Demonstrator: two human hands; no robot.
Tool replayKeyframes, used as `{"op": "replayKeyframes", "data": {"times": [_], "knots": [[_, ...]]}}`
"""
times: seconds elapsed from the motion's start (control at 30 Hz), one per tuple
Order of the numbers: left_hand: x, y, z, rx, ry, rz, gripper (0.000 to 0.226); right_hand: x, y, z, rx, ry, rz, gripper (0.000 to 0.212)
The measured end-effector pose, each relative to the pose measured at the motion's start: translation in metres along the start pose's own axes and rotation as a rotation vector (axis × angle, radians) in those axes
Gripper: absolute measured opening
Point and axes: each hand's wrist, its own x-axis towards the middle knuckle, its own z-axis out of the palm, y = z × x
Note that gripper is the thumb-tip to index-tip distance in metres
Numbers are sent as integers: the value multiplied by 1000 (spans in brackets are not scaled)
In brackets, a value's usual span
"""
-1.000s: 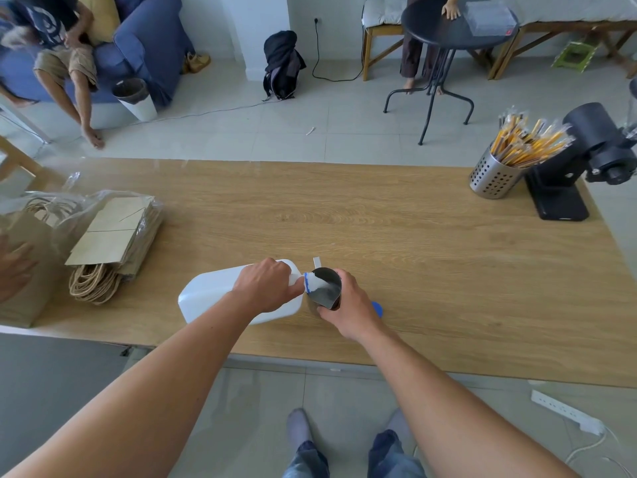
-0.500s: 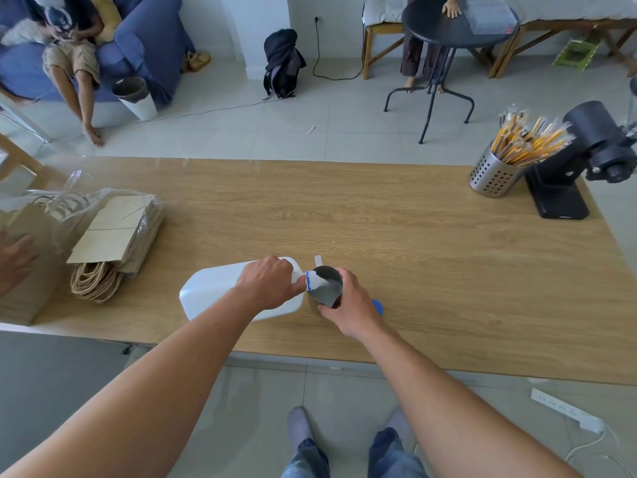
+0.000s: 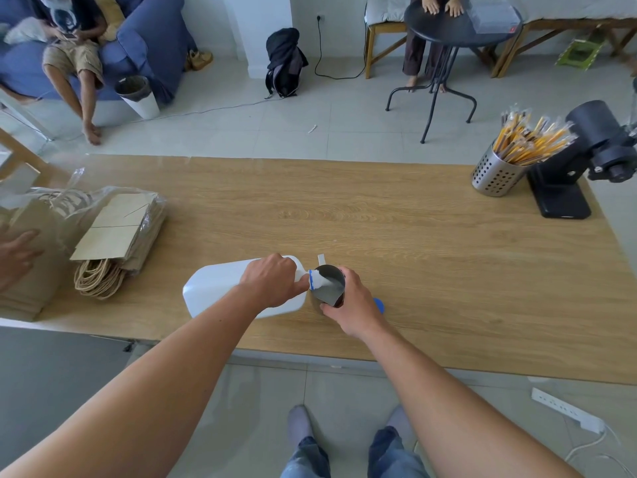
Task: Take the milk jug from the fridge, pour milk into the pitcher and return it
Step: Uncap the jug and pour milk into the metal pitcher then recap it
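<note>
A single wide-angle camera is riding on the person's head, looking forward and steeply down. It is sitting close over the near edge of the wooden table (image 3: pixel 413 236), so both forearms are running up from the bottom corners and the feet are showing below. The far floor and the sofa (image 3: pixel 148 36) are curving away at the top, probably bent by the lens. No second view is sharing the scene.
</note>
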Motion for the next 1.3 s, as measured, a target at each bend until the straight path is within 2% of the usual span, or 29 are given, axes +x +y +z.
{"op": "replayKeyframes", "data": {"times": [1.3], "knots": [[4, 16, -2, 20, 5, 28, 62, -12, 10, -8, 34, 32, 21, 91]]}}
